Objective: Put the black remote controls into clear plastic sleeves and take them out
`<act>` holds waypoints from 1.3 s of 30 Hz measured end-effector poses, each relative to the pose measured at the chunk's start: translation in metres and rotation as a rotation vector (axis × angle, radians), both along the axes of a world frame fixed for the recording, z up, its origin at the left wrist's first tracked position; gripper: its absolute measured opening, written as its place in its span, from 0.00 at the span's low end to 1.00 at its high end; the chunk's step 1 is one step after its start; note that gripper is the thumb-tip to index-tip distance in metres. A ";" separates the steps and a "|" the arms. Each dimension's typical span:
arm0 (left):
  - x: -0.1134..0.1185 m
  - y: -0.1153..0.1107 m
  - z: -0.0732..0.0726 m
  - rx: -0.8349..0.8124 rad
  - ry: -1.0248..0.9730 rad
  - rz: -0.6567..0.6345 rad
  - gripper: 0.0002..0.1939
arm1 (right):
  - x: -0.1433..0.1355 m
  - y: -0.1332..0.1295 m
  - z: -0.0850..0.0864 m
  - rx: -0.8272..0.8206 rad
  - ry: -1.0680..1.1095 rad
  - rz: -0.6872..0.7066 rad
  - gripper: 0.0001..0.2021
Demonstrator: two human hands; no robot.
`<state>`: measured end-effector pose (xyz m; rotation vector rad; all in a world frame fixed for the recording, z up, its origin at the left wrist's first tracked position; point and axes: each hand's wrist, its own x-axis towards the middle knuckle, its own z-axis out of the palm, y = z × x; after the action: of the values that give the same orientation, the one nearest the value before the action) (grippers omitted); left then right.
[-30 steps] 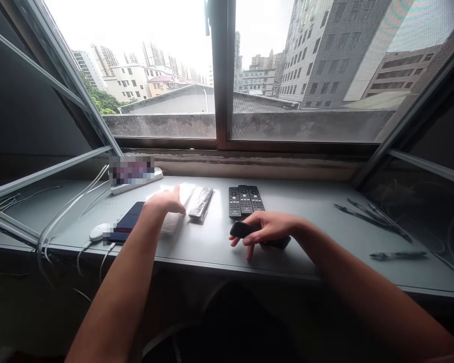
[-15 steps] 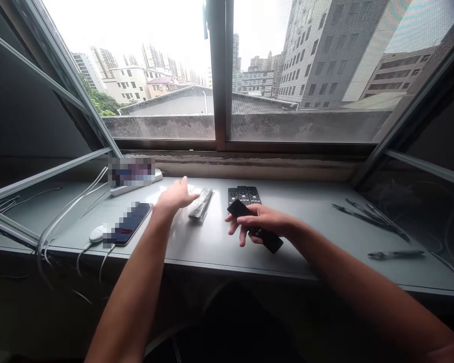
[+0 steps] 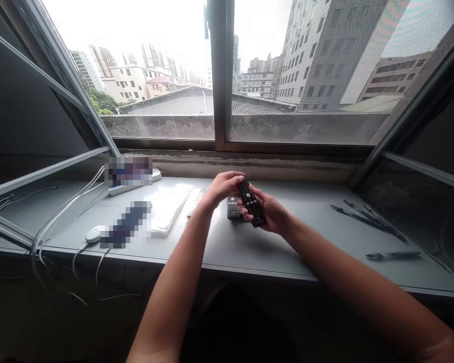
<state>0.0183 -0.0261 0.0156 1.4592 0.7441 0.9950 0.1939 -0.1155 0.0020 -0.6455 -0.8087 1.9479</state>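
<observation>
Right hand (image 3: pixel 273 210) grips the black remote (image 3: pixel 251 202), buttons showing! Left hand (image 3: pixel 222 187) pinches its far end; second remote (image 3: pixel 233 209) lies behind.

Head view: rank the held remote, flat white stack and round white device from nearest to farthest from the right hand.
1. Held remote: in the right hand.
2. Flat white stack: left, on the table.
3. Round white device: farther left.

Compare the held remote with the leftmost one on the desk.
Support: held remote is in the right hand; leftmost remote lies on the desk.
Pose: held remote tilted, leftmost remote flat.
View: held remote shows most of its face; leftmost remote is partly hidden.
Both are dark with pale buttons.
</observation>
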 end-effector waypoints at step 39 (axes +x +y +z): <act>-0.027 0.000 -0.048 0.661 0.639 0.528 0.14 | -0.007 -0.004 0.002 -0.131 0.205 0.020 0.19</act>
<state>-0.0089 -0.0265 -0.0326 2.2756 1.3997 1.2495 0.1872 -0.1193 0.0041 -0.5052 -0.5670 2.0587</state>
